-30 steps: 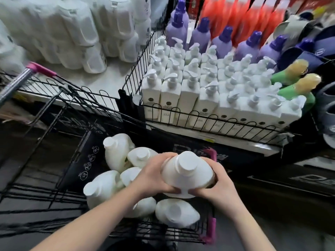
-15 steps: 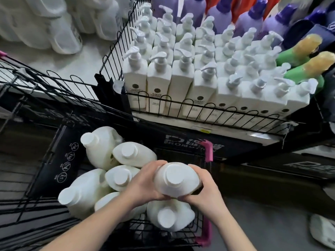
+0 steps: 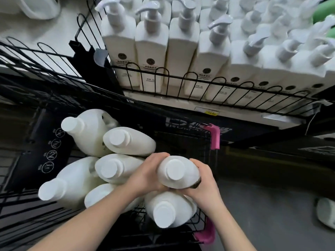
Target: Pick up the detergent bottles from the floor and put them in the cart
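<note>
Above the black wire cart [image 3: 208, 211], both the left hand [image 3: 145, 176] and right hand [image 3: 204, 187] curl around a white detergent bottle [image 3: 178, 172], cap up, over six bottles already loaded. Placing seems underway; next likely means lowering it into the gap, then fetching the floor bottle [image 3: 326, 212] at right.

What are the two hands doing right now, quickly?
Left hand: closed, gripping the white detergent bottle.
Right hand: closed, gripping the same bottle from the other side.

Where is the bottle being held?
The held bottle is low centre in the head view, gripped between the left hand and right hand, over the right side of the cart, just above another white bottle.
</note>
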Available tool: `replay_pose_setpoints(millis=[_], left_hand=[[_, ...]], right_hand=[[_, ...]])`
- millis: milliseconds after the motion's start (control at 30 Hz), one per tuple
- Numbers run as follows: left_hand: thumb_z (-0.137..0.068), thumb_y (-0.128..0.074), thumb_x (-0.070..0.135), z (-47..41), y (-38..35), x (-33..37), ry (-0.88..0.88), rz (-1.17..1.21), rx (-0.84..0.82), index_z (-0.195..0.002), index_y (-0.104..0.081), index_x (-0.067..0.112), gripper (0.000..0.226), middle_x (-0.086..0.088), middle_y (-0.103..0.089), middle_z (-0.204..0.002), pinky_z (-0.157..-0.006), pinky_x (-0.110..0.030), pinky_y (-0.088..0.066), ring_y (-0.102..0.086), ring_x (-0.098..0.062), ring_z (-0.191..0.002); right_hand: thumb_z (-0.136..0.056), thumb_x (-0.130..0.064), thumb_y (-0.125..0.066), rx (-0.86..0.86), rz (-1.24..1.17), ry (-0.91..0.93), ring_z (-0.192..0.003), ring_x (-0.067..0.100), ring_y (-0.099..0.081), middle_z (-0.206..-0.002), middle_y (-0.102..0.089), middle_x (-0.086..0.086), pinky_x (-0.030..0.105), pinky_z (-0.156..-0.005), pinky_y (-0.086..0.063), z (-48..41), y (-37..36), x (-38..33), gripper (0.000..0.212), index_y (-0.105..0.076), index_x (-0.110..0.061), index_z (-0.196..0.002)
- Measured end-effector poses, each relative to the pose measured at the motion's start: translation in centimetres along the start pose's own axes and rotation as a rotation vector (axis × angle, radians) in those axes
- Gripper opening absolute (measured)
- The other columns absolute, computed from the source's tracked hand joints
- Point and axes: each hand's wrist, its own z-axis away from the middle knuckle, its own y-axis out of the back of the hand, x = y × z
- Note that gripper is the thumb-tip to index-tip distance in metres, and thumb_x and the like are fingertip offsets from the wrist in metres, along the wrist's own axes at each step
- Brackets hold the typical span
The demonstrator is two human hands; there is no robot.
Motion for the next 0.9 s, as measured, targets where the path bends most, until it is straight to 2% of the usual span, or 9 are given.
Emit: replay_pose_setpoints(millis=[33, 133, 200, 333, 467, 567, 700, 800, 900], left_hand=[[-0.052, -0.098, 0.06, -0.1, -0.3, -0.4, 0.006, -0.008, 0.0, -0.119, -0.047, 0.048, 0.086, 0.02, -0.056, -0.119, -0.093, -0.028, -0.05, -0.055, -0.004, -0.109], [-0.053, -0.096, 0.065, -0.5, -1.1, -0.9, 0.003, -0.036, 0.016, -0.117, -0.046, 0.048, 0.083, 0.02, -0.055, -0.118, -0.092, -0.025, -0.048, -0.055, -0.004, -0.109], [-0.054, -0.094, 0.067, -0.9, -1.2, -1.3, -0.006, -0.067, 0.004, -0.113, -0.043, 0.05, 0.08, 0.021, -0.054, -0.113, -0.089, -0.024, -0.048, -0.055, -0.004, -0.105], [-0.057, -0.095, 0.053, -0.9, -1.2, -1.9, -0.004, -0.065, -0.017, -0.109, -0.042, 0.047, 0.075, 0.023, -0.05, -0.108, -0.084, -0.019, -0.04, -0.051, -0.002, -0.1], [-0.063, -0.09, 0.038, 0.5, -1.0, -2.1, 0.021, -0.028, -0.039, -0.124, -0.042, 0.043, 0.078, 0.016, -0.048, -0.125, -0.101, -0.025, -0.046, -0.049, -0.004, -0.12], [-0.068, -0.093, 0.035, 1.6, -0.1, -2.4, 0.034, 0.017, -0.113, -0.14, -0.038, 0.041, 0.091, 0.014, -0.045, -0.14, -0.111, -0.021, -0.039, -0.044, -0.001, -0.133], [-0.073, -0.089, 0.031, 2.2, 0.8, -1.5, 0.053, -0.004, -0.167, -0.153, -0.035, 0.033, 0.097, 0.012, -0.038, -0.152, -0.12, -0.027, -0.034, -0.037, -0.003, -0.142], [-0.073, -0.088, 0.029, 2.6, 1.8, -1.0, 0.079, -0.018, -0.218, -0.158, -0.03, 0.037, 0.103, 0.018, -0.03, -0.156, -0.122, -0.026, -0.033, -0.033, -0.002, -0.145], [-0.075, -0.085, 0.028, 3.3, 3.0, -0.1, 0.076, -0.034, -0.217, -0.157, -0.03, 0.041, 0.1, 0.022, -0.029, -0.154, -0.122, -0.025, -0.033, -0.035, -0.001, -0.145]], right_hand=[[-0.057, -0.05, -0.102, 0.001, 0.004, -0.021, -0.121, 0.006, -0.059, -0.126, -0.06, -0.017, 0.029, -0.09, -0.055, -0.3, -0.2, 0.6, 0.085, -0.06, -0.037, -0.13], [-0.059, -0.037, -0.103, 0.009, -0.024, -0.032, -0.115, -0.008, -0.056, -0.121, -0.059, -0.023, 0.017, -0.087, -0.05, -0.5, -0.3, 1.4, 0.075, -0.062, -0.04, -0.122], [-0.061, -0.039, -0.102, 0.014, -0.03, -0.04, -0.12, -0.015, -0.048, -0.131, -0.051, -0.025, 0.016, -0.091, -0.046, -0.4, -0.6, 1.6, 0.084, -0.056, -0.044, -0.131], [-0.061, -0.049, -0.099, -0.016, -0.043, -0.042, -0.122, -0.014, -0.047, -0.135, -0.047, -0.024, 0.017, -0.089, -0.045, -0.6, -0.9, 1.5, 0.084, -0.054, -0.049, -0.132], [-0.055, -0.053, -0.098, -0.048, -0.028, -0.039, -0.12, -0.019, -0.045, -0.127, -0.046, -0.038, 0.01, -0.084, -0.046, -0.2, -0.5, 1.0, 0.081, -0.046, -0.075, -0.114], [-0.059, -0.048, -0.096, -0.089, -0.001, -0.06, -0.119, -0.022, -0.044, -0.134, -0.045, -0.033, 0.013, -0.088, -0.044, 0.2, -0.2, 1.6, 0.082, -0.044, -0.068, -0.12], [-0.072, -0.029, -0.092, -0.119, 0.051, -0.048, -0.119, -0.023, -0.042, -0.135, -0.046, -0.031, 0.012, -0.088, -0.043, 0.5, 0.3, 2.0, 0.08, -0.043, -0.064, -0.125], [-0.077, -0.028, -0.09, -0.113, 0.07, -0.029, -0.121, -0.022, -0.043, -0.136, -0.047, -0.03, 0.015, -0.095, -0.045, 1.0, 0.5, 1.9, 0.078, -0.044, -0.061, -0.13], [-0.078, -0.032, -0.091, -0.071, 0.054, -0.004, -0.124, -0.022, -0.043, -0.134, -0.045, -0.039, 0.01, -0.096, -0.042, 1.4, 0.8, 1.3, 0.075, -0.044, -0.066, -0.126]])
